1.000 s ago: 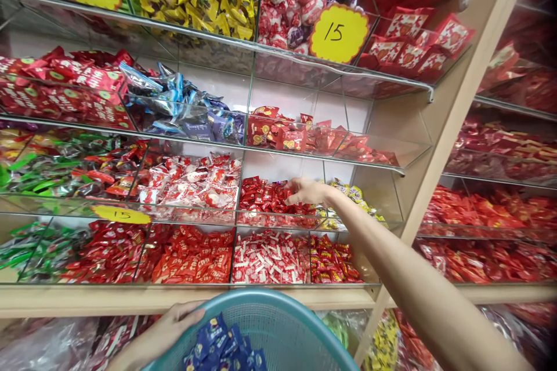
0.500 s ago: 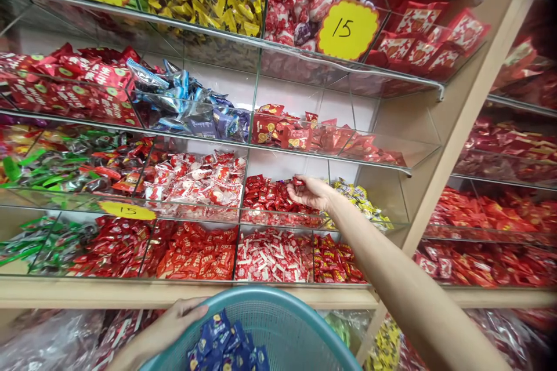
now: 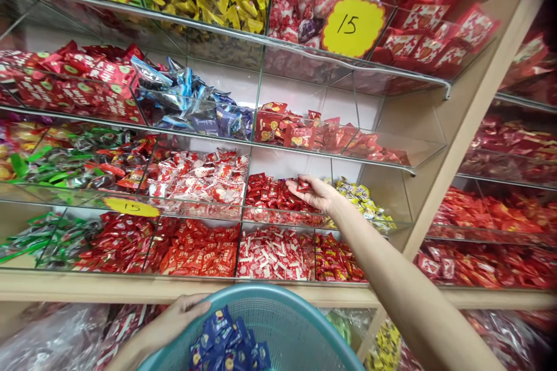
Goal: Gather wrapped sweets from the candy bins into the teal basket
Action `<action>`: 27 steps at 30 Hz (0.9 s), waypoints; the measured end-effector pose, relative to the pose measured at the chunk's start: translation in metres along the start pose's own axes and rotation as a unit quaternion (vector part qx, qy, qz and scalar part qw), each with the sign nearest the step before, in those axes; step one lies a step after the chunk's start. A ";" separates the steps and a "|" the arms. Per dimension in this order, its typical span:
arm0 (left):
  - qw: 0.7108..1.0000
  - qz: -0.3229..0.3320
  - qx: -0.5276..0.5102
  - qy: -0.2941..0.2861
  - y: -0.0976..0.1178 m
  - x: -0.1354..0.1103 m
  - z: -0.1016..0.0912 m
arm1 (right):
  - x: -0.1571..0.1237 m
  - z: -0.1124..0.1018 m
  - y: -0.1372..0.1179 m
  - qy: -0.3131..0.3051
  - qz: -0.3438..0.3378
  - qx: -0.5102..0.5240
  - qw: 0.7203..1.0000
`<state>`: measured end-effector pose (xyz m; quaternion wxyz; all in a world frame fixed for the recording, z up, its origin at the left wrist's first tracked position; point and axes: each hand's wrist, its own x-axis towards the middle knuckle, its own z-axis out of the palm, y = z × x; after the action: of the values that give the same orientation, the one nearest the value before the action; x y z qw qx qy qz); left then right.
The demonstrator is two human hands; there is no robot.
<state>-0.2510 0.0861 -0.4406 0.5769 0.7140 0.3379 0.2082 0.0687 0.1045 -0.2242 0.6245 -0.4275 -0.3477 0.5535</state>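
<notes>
— What is in your basket?
— Your left hand point(image 3: 185, 310) grips the rim of the teal basket point(image 3: 287, 316); blue candy packets point(image 3: 228, 345) lie inside it.
— And your other hand?
— Your right hand point(image 3: 315, 193) is in the bin of red candies point(image 3: 272, 194), fingers closed around one red candy point(image 3: 303, 185). The glass front edge stands before this bin, and a bin of yellow candies point(image 3: 363, 203) is just beside it.

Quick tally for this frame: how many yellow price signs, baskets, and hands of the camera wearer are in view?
Yellow price signs: 3
Teal basket: 1, gripped by the left hand
Hands: 2, the right hand holding red candy
Total: 6
</notes>
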 end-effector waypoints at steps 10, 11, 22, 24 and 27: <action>0.999 0.010 -0.029 -0.021 0.005 0.000 0.002 | 0.004 0.006 0.016 0.029 -0.134 -0.430 0.892; 0.999 0.008 -0.032 -0.020 0.005 0.000 0.002 | 0.005 0.007 0.018 0.029 -0.140 -0.460 0.876; 0.999 -0.012 -0.035 -0.008 -0.005 0.001 0.000 | 0.011 0.002 0.016 0.046 -0.207 -0.635 0.743; 0.999 -0.013 -0.038 -0.009 -0.007 0.001 0.000 | 0.009 0.003 0.017 0.054 -0.196 -0.672 0.713; 0.999 -0.012 -0.048 -0.017 -0.010 0.003 -0.001 | 0.004 0.011 0.020 0.073 -0.160 -0.731 0.659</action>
<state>-0.2517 0.0898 -0.4502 0.6190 0.6845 0.3261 0.2048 0.0510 0.1101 -0.2385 0.2134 -0.7232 -0.6565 -0.0204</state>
